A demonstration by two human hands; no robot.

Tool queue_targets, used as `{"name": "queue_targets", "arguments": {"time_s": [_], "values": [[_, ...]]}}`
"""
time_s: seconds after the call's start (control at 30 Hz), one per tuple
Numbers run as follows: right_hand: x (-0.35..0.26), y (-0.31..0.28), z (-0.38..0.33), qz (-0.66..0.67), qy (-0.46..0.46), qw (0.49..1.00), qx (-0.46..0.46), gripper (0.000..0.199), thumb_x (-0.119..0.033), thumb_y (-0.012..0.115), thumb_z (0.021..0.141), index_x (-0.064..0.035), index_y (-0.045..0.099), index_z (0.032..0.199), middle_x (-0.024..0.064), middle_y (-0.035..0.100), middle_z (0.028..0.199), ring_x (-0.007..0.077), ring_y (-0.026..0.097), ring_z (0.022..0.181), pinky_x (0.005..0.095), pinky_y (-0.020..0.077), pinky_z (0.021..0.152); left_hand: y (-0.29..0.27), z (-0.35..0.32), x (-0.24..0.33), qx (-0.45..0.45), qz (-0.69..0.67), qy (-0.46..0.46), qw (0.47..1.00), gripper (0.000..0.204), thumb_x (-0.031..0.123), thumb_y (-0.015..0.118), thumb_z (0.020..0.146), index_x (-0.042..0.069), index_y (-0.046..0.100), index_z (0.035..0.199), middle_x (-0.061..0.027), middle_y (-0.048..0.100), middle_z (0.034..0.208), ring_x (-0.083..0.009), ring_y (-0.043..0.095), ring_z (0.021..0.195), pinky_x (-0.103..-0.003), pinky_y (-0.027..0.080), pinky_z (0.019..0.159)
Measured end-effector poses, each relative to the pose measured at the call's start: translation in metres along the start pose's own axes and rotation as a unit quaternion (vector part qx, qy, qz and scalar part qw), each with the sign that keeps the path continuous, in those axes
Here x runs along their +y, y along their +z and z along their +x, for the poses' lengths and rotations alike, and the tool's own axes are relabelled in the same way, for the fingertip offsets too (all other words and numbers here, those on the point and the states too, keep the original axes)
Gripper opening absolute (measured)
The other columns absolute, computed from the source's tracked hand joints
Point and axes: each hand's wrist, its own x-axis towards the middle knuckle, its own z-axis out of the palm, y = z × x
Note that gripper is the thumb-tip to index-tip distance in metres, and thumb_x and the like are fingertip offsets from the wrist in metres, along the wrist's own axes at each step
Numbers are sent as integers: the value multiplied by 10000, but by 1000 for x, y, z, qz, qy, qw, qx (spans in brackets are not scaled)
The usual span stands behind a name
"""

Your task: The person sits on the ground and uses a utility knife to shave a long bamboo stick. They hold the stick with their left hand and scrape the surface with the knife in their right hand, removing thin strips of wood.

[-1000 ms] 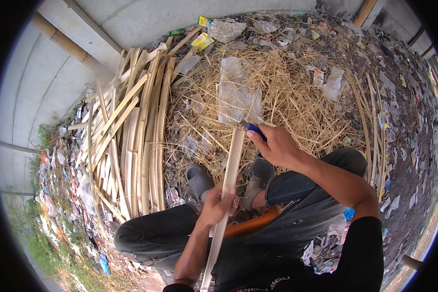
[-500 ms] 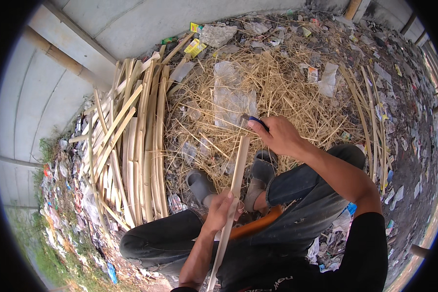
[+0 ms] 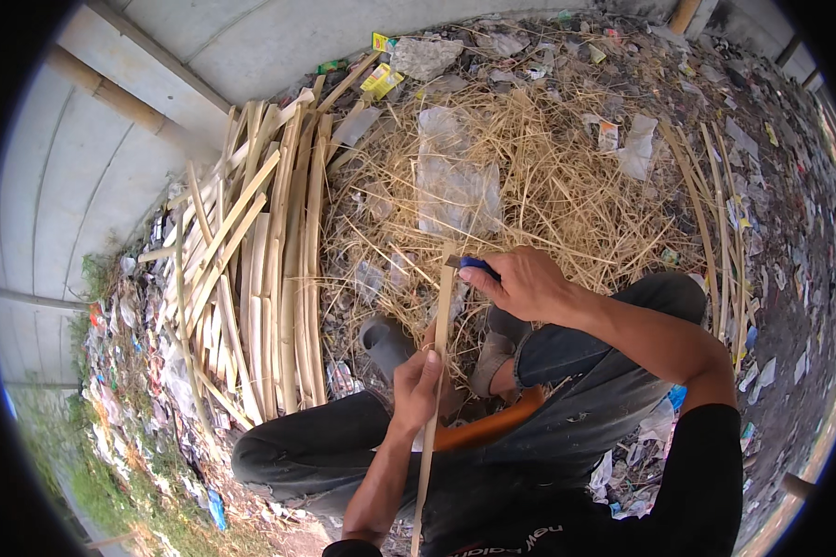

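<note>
A long pale bamboo strip (image 3: 443, 311) runs from beside my lap up past my shins, standing nearly upright. My left hand (image 3: 415, 390) is closed round its middle, with the thumb lying along it. In my right hand (image 3: 527, 285) is a knife (image 3: 480, 266) with a blue handle, its grip partly hidden by my fingers. The dark blade lies against the strip near its upper end. Below my left hand, an orange-brown curved piece (image 3: 492, 422) lies across my lap, partly covered by my leg and the strip.
Split bamboo strips (image 3: 293, 251) are heaped at the left by a pale panel wall (image 3: 74, 223). Straw-like shavings (image 3: 557, 176) cover the ground ahead, with a clear plastic sheet (image 3: 455, 181) among them. Several thin strips (image 3: 715, 223) lie at the right, amid scattered litter.
My right hand has moved left and slightly down, bringing the blade onto the strip. My left hand has shifted slightly up with the strip, which now shows a narrower side.
</note>
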Motion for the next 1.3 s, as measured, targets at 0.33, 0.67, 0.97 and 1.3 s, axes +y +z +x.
{"name": "queue_targets", "arguments": {"time_s": [0.33,0.67,0.97,1.3], "values": [[-3,11,-5,26,-27,999,-37,625,-567,556,1032,-32,653,725,157,522,489,371,568,443,473,451,480,-4,6,-13,-38,-97,4,995,549,350,505,1110,-40,482,1496,35,407,697,-65,355,525,-231,329,468],[-3,6,-2,-13,23,997,-67,668,-593,511,1036,-14,668,741,186,579,531,400,631,513,492,505,516,-4,10,-16,48,-5,35,998,389,213,537,1104,-77,696,898,-170,626,1292,-197,392,1444,-308,368,1071],[17,-6,13,18,58,998,7,648,-560,536,1051,-26,641,701,124,498,484,289,530,442,448,423,486,-14,1,-23,8,-60,51,997,286,171,580,1079,-74,684,1184,-98,690,1032,-78,589,847,-246,442,719],[-8,-7,-2,116,1,991,63,621,-572,667,982,-11,637,718,50,501,552,172,455,473,377,376,482,-6,2,-2,-133,-244,-43,960,393,250,637,1029,-24,595,1306,20,445,644,-78,414,449,-249,325,392]]}}
